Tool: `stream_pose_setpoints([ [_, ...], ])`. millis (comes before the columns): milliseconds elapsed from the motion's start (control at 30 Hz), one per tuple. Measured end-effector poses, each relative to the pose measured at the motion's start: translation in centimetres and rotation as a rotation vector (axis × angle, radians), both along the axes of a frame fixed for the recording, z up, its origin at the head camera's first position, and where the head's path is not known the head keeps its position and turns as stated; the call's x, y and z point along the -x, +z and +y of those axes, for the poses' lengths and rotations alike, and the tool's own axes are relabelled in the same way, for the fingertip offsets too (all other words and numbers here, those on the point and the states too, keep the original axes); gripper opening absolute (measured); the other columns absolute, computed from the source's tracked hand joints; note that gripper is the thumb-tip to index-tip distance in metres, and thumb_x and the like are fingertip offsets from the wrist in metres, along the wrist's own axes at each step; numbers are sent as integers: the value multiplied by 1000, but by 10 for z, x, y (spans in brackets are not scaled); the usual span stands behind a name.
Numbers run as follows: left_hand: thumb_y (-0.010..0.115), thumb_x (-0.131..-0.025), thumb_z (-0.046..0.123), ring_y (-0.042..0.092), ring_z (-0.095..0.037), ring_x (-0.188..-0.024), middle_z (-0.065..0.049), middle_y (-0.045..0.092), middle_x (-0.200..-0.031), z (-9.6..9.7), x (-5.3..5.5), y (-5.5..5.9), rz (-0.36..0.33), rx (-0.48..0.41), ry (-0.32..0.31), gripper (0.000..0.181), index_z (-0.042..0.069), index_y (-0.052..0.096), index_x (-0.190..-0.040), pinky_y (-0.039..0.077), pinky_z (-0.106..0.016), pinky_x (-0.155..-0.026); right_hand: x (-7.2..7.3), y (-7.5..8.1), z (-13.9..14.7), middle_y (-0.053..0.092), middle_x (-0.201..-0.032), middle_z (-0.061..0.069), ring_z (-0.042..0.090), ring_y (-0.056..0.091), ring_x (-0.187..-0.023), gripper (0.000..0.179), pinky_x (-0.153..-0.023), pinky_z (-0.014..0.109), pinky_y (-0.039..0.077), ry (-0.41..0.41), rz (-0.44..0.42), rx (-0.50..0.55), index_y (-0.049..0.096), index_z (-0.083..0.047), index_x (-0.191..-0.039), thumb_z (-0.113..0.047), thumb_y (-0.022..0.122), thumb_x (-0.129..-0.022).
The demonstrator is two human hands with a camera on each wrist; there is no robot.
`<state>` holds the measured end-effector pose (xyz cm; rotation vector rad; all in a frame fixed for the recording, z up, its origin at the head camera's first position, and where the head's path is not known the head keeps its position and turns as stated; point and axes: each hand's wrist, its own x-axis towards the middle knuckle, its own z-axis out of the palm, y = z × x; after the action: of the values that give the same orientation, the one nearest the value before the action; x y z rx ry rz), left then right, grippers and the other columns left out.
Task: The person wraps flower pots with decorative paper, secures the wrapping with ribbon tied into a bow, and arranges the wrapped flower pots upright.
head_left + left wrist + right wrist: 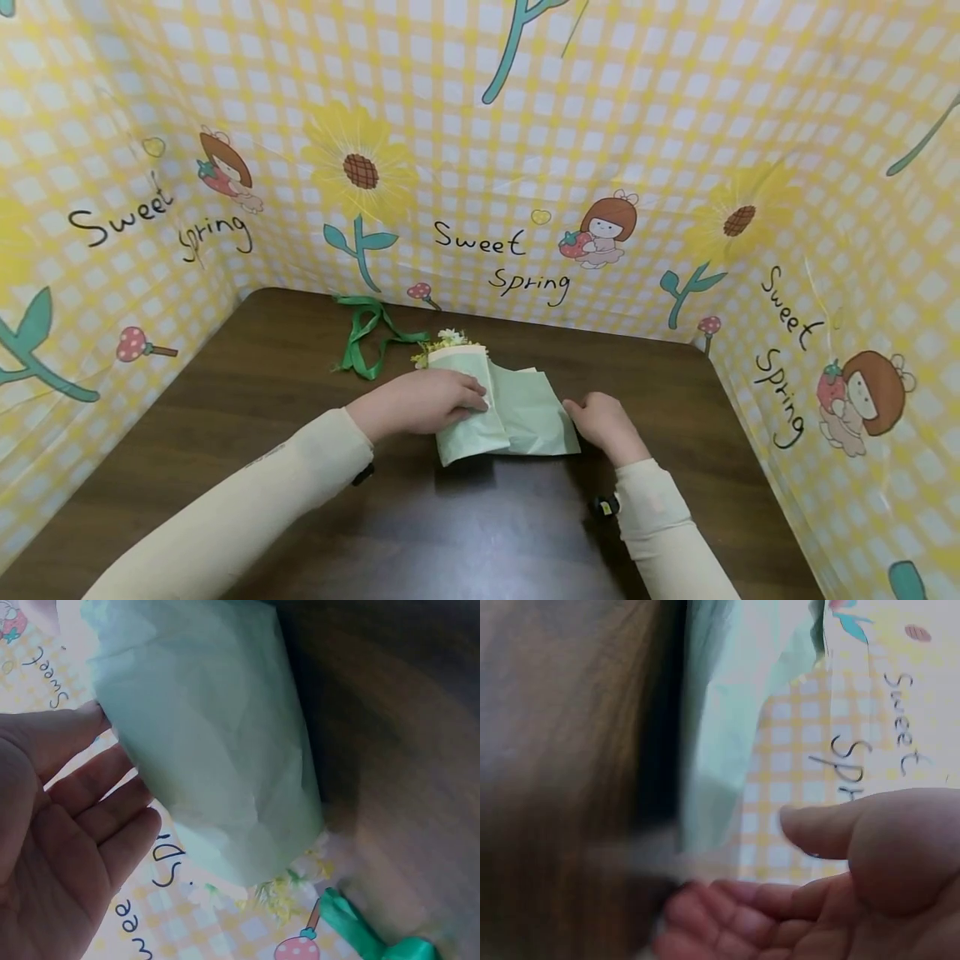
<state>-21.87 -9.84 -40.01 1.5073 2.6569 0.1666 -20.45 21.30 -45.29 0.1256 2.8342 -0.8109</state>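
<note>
Pale green wrapping paper [528,412] is folded around a small bunch of white and yellow flowers [450,337], whose heads poke out at the far end. My left hand [427,402] rests on the folded left part, its thumb and fairly straight fingers touching the paper's surface. The left wrist view shows that hand [67,825] alongside the rounded wrap [206,735]. Beside the paper's right edge is my right hand [606,423]. In the right wrist view, this hand [802,892] has thumb and fingers apart with nothing between them, close to a paper corner [709,810].
A loose green ribbon [363,346] lies on the dark wooden table [345,525], left of the flowers. Yellow checked cloth [465,150] with printed flowers and lettering walls the table at the back and sides.
</note>
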Motion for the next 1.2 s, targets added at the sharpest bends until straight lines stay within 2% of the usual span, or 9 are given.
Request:
stream_pose_setpoints([
  [133, 62, -103, 19, 57, -22, -134, -4, 64, -141, -6, -2, -6, 8, -42, 25, 30, 18, 71, -132, 50, -40, -106, -2, -6, 8, 58, -69, 10, 25, 61, -56, 46, -56, 39, 57, -56, -108, 218, 61, -4, -84, -45, 55, -105],
  [300, 62, -104, 22, 52, -21, -140, -2, 60, -146, -13, -5, -11, 8, -81, 55, 34, 22, 68, -137, 51, -40, -103, 1, -12, 7, 52, -71, 6, 21, 58, -54, 42, -58, 41, 60, -95, -150, 435, 61, -4, -81, -40, 61, -103],
  [467, 63, -103, 21, 51, -22, -141, -2, 60, -146, -16, -9, -10, -5, -97, 61, 34, 21, 68, -137, 53, -40, -102, 9, -22, 3, 60, -84, 8, 19, 59, -65, 37, -58, 39, 59, -123, -168, 550, 70, 3, -101, -34, 63, -103],
  [533, 64, -103, 20, 53, -23, -139, -3, 61, -145, -16, -11, -10, 7, -102, 52, 33, 21, 69, -136, 52, -40, -102, 10, -25, 1, 62, -91, 10, 20, 60, -67, 37, -57, 39, 59, -133, -156, 550, 70, 4, -108, -32, 64, -102],
  [667, 64, -103, 19, 57, -24, -135, -4, 63, -141, -16, -14, -9, 45, -106, 42, 31, 19, 71, -133, 52, -40, -103, 13, -30, -6, 64, -100, 13, 20, 61, -69, 34, -54, 40, 58, -143, -101, 500, 70, 5, -112, -26, 65, -101],
  [800, 61, -103, 18, 61, -23, -129, -6, 65, -137, -13, -16, -10, 77, -119, 36, 29, 16, 72, -130, 53, -40, -101, 13, -33, -10, 64, -101, 13, 21, 61, -69, 29, -52, 40, 57, -147, -51, 421, 71, 3, -104, -25, 66, -100],
  [967, 60, -103, 18, 64, -21, -123, -6, 67, -131, -6, -19, -9, 111, -120, 53, 26, 15, 75, -123, 54, -39, -99, 10, -34, -12, 64, -92, 11, 21, 59, -65, 27, -49, 38, 56, -155, -21, 336, 72, 0, -93, -26, 67, -99],
  [1100, 61, -102, 20, 67, -17, -111, -1, 70, -119, 2, -21, -9, 166, -127, 70, 16, 17, 76, -106, 56, -34, -90, 8, -34, -12, 65, -93, 11, 24, 60, -65, 28, -48, 37, 56, -164, -21, 287, 72, -1, -93, -28, 68, -99],
  [1200, 62, -101, 21, 67, -14, -98, 3, 70, -107, 7, -21, -12, 208, -132, 91, 13, 20, 69, -90, 56, -32, -81, 7, -33, -12, 65, -94, 12, 24, 60, -66, 28, -48, 37, 57, -162, -18, 280, 72, 0, -93, -28, 68, -99],
])
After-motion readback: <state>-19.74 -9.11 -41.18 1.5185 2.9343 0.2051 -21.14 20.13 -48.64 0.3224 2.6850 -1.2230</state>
